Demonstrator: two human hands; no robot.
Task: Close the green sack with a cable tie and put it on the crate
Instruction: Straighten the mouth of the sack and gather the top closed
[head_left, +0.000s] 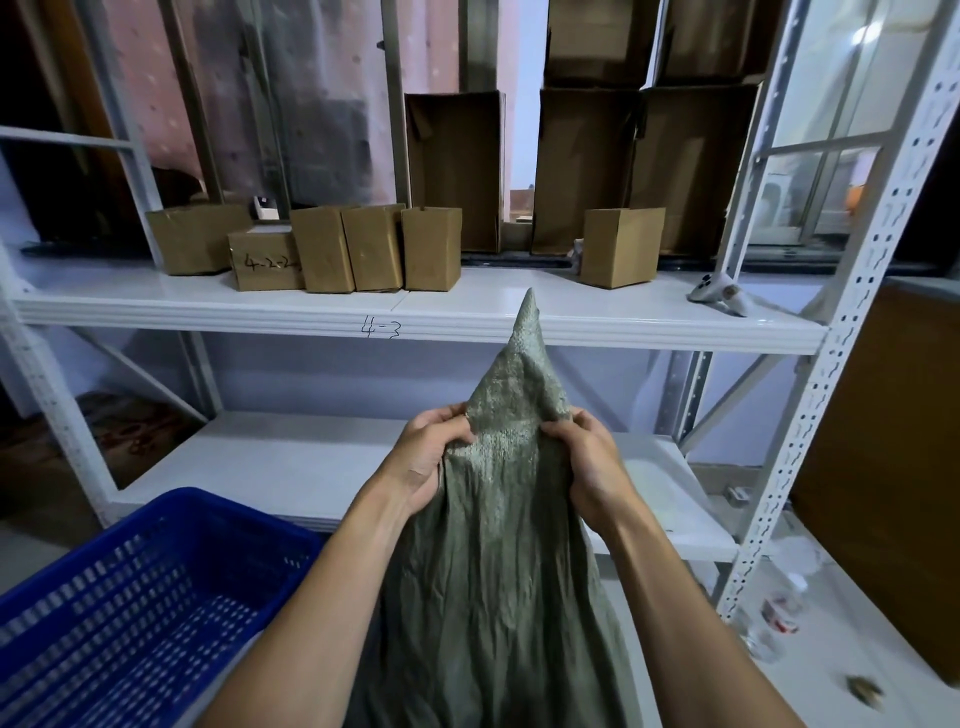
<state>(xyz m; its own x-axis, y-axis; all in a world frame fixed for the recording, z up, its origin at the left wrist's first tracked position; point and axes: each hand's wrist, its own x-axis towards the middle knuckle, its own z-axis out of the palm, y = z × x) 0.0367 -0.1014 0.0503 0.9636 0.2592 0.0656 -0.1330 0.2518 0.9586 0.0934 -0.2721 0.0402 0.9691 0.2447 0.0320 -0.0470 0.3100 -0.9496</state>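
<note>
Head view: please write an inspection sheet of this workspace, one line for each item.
Surface: white shelf, marked 4-3.
Job's things: green sack, neck gathered, not tied; blue crate at lower left; no cable tie seen.
Clutter: cardboard boxes and a white device on the shelf.
Grippers: left hand and right hand both grip the sack's neck.
Cables: nothing seen.
Surroundings: white rack upright, window behind.

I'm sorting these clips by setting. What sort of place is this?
Probably a small storeroom or stockroom: white slotted-steel shelving, cardboard boxes lined up on a shelf hand-marked "4-3", and a blue plastic crate beside the green sack.
</note>
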